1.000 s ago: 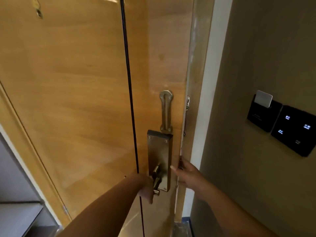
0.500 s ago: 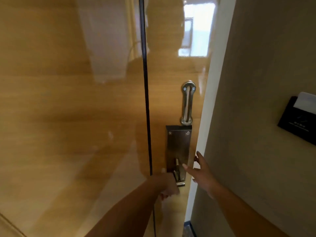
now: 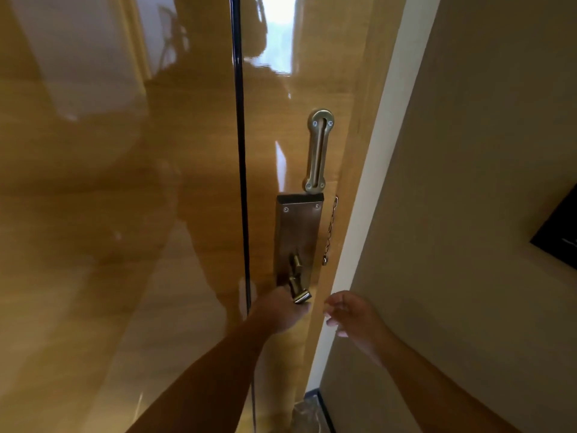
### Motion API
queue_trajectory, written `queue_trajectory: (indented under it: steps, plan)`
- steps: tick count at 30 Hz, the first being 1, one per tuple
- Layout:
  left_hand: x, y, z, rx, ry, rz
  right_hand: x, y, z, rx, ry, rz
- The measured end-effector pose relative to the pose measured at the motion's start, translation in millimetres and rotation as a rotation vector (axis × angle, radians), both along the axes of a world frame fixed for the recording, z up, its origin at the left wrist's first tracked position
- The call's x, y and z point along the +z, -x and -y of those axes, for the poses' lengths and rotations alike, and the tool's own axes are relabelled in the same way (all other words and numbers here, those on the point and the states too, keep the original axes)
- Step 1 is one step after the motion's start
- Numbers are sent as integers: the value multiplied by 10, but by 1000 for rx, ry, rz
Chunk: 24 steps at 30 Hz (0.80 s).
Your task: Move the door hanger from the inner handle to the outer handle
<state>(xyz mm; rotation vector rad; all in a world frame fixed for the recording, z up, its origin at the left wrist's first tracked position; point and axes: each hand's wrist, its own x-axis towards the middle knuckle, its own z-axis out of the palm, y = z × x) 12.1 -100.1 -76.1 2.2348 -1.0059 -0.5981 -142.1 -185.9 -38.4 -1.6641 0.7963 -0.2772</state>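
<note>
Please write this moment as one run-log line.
left hand: on inner handle | right hand: free, near door edge | door hanger: not visible

Door [image 3: 125, 214]: wood veneer, high-gloss lacquer, mirror-like reflections. Lock plate [image 3: 296, 235]: brushed metal, dull sheen. Handle [image 3: 298, 284] & slotted guard plate [image 3: 318, 151]: brass-tone metal, polished. Chain [image 3: 329, 235]: small metal links. Wall [image 3: 484, 214]: matt, smooth, beige. Frame strip [image 3: 374, 189]: matt white.

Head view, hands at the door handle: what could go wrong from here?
The left hand grips the lever handle, while the right hand hovers by the door edge, where fingers might get pinched. The security chain dangles there and could snag. No door hanger is visible, so it may be missed.
</note>
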Motion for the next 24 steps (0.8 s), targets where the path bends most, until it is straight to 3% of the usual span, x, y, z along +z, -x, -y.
queue_trajectory:
  steps: [24]
  plan:
    - [-202,-662,593,183,-31,18,-115,-614,590,76,-135,17]
